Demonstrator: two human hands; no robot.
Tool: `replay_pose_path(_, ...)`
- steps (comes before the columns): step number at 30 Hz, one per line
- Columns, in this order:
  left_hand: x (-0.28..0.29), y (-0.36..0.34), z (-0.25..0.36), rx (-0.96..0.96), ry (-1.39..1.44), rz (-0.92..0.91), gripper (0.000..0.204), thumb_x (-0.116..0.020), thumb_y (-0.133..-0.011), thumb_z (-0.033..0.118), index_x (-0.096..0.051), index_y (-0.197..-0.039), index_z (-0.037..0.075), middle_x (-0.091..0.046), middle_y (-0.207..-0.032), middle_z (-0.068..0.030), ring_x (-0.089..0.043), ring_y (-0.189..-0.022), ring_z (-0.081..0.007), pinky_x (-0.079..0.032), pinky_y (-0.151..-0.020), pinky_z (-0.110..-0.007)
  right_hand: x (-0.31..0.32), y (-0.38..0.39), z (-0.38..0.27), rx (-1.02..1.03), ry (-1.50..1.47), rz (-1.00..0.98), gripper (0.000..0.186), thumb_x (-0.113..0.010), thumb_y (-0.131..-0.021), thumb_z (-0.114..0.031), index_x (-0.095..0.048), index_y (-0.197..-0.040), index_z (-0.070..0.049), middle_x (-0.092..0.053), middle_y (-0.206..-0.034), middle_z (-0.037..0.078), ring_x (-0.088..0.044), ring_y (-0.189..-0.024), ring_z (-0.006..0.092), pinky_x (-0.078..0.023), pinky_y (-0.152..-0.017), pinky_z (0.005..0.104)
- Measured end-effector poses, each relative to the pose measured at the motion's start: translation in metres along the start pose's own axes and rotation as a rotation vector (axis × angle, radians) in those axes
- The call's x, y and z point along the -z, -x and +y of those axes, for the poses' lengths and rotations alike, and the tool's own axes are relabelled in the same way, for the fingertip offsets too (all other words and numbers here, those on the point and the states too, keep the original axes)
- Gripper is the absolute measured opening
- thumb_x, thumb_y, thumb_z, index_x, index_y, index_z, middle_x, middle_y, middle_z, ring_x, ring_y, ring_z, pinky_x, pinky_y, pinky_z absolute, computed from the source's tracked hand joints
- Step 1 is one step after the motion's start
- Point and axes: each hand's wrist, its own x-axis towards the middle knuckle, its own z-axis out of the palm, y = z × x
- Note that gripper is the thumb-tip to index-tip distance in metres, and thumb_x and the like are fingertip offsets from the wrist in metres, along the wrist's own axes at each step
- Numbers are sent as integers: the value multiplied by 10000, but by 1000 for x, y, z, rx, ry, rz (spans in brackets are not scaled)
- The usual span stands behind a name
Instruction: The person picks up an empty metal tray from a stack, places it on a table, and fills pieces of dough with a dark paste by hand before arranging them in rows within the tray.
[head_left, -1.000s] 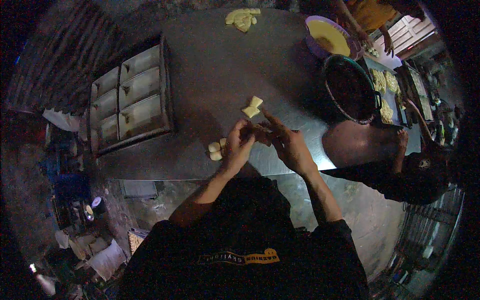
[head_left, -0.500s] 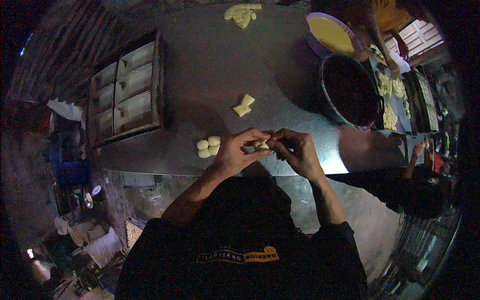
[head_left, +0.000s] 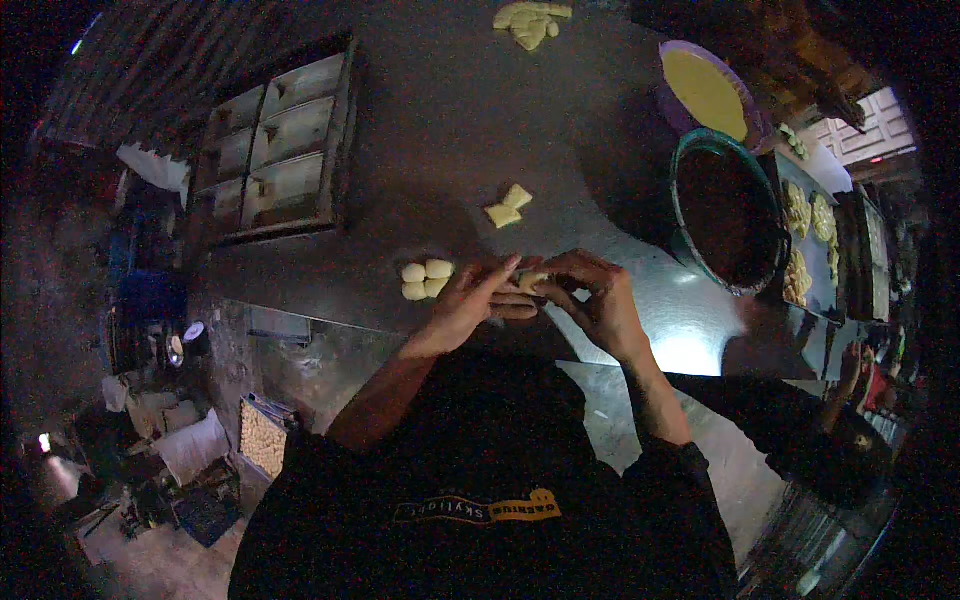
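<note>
Left hand (head_left: 466,305) fingers straighter than half a second ago
Dough piece (head_left: 534,282) between both hands, right hand (head_left: 606,300) pinching it (grip partly hidden); shaping looks unfinished, four dough balls (head_left: 415,290) beside left hand

Dough pieces (head_left: 504,214) pale yellow; basin (head_left: 672,113) purple, contents (head_left: 705,92) yellow; tub rim (head_left: 677,207) teal.

A divided tray (head_left: 290,192) sits at left, a purple basin (head_left: 672,108) and green-rimmed tub (head_left: 677,205) at right
</note>
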Motion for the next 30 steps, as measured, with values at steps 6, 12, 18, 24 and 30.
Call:
replay_pose_path(6,20,12,-8,-348,-444,-91,362,-672,-932,154,-575,-1232,-26,-635,-1187,-117,-616,-1141,-226,-552,-934,-366,-21,-5,24,-23,-229,-208,271,-747,-845,-169,-673,-1073,-44,-682,-1042,108,-667,-953,226,-537,-830,328)
replay_pose_path(12,71,13,-42,-331,-614,-48,308,-685,-908,103,-614,-1190,3,-668,-1100,-85,-652,-1044,-191,-550,-883,-323,-82,13,40,-362,-577,-55,297,-701,-837,-215,-663,-1013,21,-623,-1160,140,-618,-1058,245,-512,-878,371)
replay_pose_path(18,141,15,-91,-1,199,133,233,-568,-975,152,-633,-1165,33,-670,-1072,-67,-665,-946,-181,-565,-801,-309,-123,13,-2,323,390,-156,351,-715,-819,-34,-644,-1162,-19,-573,-1273,180,-586,-1119,341,-494,-917,410)
replay_pose_path(24,109,28,-39,-37,-266,249,395,-519,-1014,253,-483,-1374,94,-635,-1166,-87,-667,-956,-217,-570,-783,-344,-159,-1,83,-282,-435,-221,387,-658,-848,-56,-620,-1232,-32,-574,-1315,184,-600,-1114,354,-496,-926,402)
replay_pose_path(30,167,-8,-35,-416,-949,60,674,-734,-857,185,-399,-1435,93,-563,-1335,-137,-579,-1170,-328,-490,-962,-425,-140,-40,88,22,44,-152,379,-635,-859,-97,-624,-1233,-41,-575,-1298,199,-571,-1125,379,-474,-958,429)
